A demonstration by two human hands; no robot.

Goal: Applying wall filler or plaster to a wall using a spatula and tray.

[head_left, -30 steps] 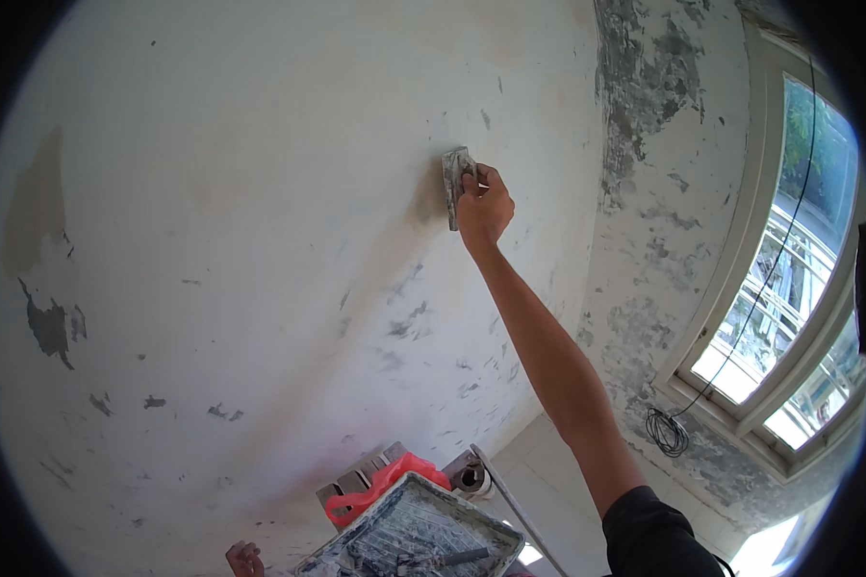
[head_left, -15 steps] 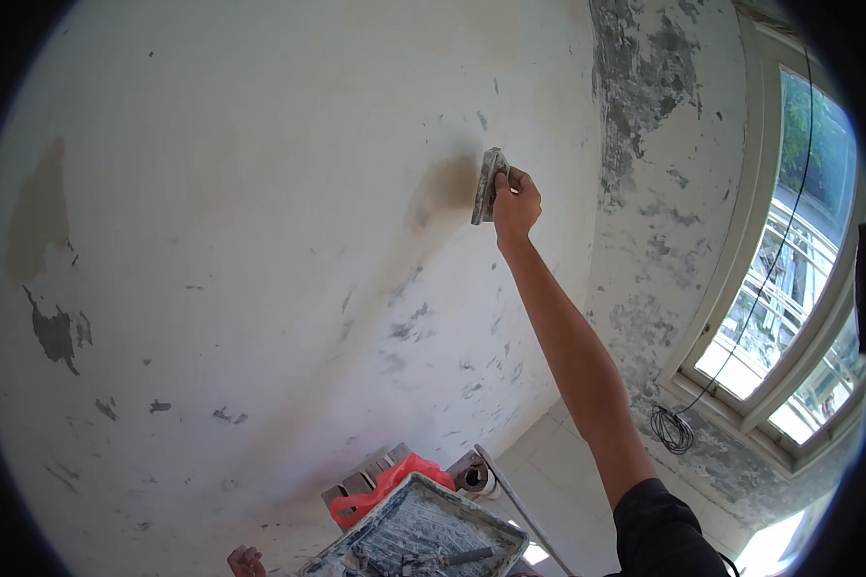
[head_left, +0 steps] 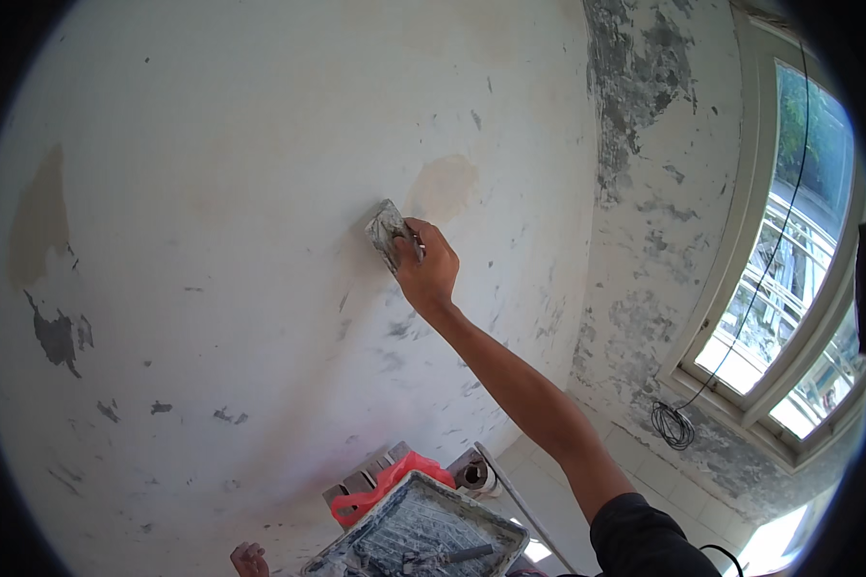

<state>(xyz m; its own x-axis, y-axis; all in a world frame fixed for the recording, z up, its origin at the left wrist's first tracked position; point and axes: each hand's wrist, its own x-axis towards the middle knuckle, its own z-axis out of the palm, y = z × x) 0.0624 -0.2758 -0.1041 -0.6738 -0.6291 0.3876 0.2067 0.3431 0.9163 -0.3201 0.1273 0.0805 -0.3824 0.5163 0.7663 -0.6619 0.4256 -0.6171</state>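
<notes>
Your right arm [head_left: 522,389] crosses from the lower right edge on a long diagonal toward the upper left, reaching well out in front of you. A dark sleeve [head_left: 649,539] covers the upper arm; below it the skin is bare. The elbow [head_left: 582,444] is slightly bent, and the forearm [head_left: 505,370] tapers toward the wrist [head_left: 441,310]. Your right hand [head_left: 428,269] is closed in a grip, its back partly visible, the thumb [head_left: 402,252] on its left side and the fingers [head_left: 425,231] bent above. Your left hand [head_left: 248,560] lies low and well apart, at the bottom edge left of centre, fingers curled; its grip is unclear.
</notes>
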